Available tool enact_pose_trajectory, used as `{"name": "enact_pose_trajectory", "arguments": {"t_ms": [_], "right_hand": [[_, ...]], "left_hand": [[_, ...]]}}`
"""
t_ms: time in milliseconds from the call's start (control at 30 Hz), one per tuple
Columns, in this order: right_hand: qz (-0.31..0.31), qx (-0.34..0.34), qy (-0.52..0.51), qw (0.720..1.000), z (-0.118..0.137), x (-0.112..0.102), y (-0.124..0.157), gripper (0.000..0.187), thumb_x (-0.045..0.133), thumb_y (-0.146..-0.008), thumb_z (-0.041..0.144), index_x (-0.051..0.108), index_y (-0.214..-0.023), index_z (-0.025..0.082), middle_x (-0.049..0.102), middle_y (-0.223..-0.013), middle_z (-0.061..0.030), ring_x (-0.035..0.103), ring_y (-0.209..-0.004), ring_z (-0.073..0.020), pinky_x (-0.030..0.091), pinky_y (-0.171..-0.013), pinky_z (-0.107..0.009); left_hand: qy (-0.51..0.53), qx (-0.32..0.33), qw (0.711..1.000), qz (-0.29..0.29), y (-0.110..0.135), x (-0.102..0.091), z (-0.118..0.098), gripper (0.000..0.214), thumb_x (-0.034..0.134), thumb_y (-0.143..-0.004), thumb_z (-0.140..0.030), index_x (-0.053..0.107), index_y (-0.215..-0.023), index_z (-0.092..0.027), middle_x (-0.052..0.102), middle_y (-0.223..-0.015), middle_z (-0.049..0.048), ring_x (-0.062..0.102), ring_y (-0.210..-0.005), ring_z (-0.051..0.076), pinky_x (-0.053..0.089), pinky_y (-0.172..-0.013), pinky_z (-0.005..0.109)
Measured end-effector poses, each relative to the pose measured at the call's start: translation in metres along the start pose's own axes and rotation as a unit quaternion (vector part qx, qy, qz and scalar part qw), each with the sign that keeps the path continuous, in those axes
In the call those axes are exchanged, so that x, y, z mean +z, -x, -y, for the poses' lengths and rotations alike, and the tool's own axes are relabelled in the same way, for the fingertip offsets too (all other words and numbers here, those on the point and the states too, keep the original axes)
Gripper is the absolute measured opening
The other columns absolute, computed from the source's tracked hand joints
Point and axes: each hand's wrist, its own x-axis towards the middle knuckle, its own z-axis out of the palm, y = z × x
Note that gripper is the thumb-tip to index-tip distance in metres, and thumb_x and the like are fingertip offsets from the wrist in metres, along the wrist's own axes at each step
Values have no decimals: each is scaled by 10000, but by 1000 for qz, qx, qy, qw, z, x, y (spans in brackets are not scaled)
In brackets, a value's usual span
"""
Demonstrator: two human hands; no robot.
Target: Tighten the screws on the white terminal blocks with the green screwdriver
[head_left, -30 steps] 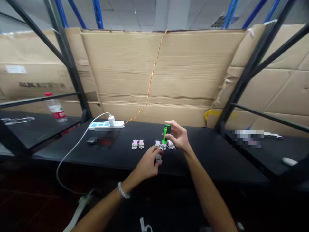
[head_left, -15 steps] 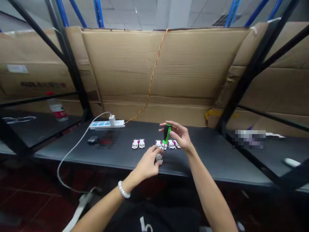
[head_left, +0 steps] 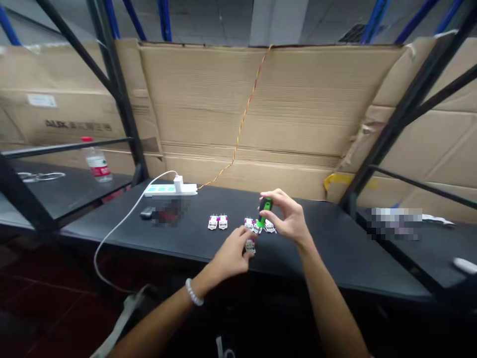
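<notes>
My right hand (head_left: 288, 219) grips the black and green handle of a small screwdriver (head_left: 264, 213), held nearly upright with its tip down. My left hand (head_left: 233, 253) pinches a small white and purple part (head_left: 250, 245) on the black table (head_left: 335, 248), just below the screwdriver's tip. More such parts (head_left: 270, 227) lie in a row behind the tool, partly hidden by my right hand. A pair of these parts (head_left: 218, 222) lies to the left. A white bead bracelet (head_left: 194, 292) is on my left wrist.
A white power strip (head_left: 169, 189) with a plugged charger and white cable lies at the back left, a dark small object (head_left: 146, 214) in front of it. A water bottle (head_left: 96, 160) stands on the left shelf. Cardboard sheets (head_left: 298, 109) wall the back; black rack struts (head_left: 395, 119) flank the table.
The camera has shifted a little, moving the scene right. My right hand has lowered and re-gripped the screwdriver handle. My left hand keeps hold of the small part.
</notes>
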Motion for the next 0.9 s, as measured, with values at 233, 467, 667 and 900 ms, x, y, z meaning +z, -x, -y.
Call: {"name": "enact_pose_trajectory", "arguments": {"t_ms": [233,467,667,900], "right_hand": [[31,13,13,999,10,9,3,507,730,-985,372,624,-1478,323,660,-1317,-120,703,-976,-236,635,-887,-430],[-86,5,34,996,2,12,10,358,853,-887,336,766,-1233,313,619,-962,-32,631,-801,-192,624,-761,-374],[-11,5,41,999,15,7,11,453,670,-1019,329,643,-1470,324,659,-1218,-105,702,-954,-227,633,-900,-433],[-60,5,126,990,20,4,8,295,836,-912,332,781,-1199,294,582,-926,-15,598,-745,-161,579,-717,-333]], "left_hand": [[-2,9,1000,-5,0,0,0,402,676,-814,-14,651,-1157,-221,642,-1264,89,619,-1205,288,517,-1110,452],[1,9,1000,-6,0,1,2,412,687,-804,-18,664,-1160,-224,651,-1239,82,629,-1161,281,535,-1083,450],[-4,5,1000,-6,0,2,3,411,697,-813,-34,665,-1176,-224,648,-1267,89,628,-1187,286,521,-1112,455],[-11,4,1000,-2,0,2,2,400,701,-823,-27,665,-1168,-227,653,-1261,77,622,-1186,273,519,-1102,427]]}}
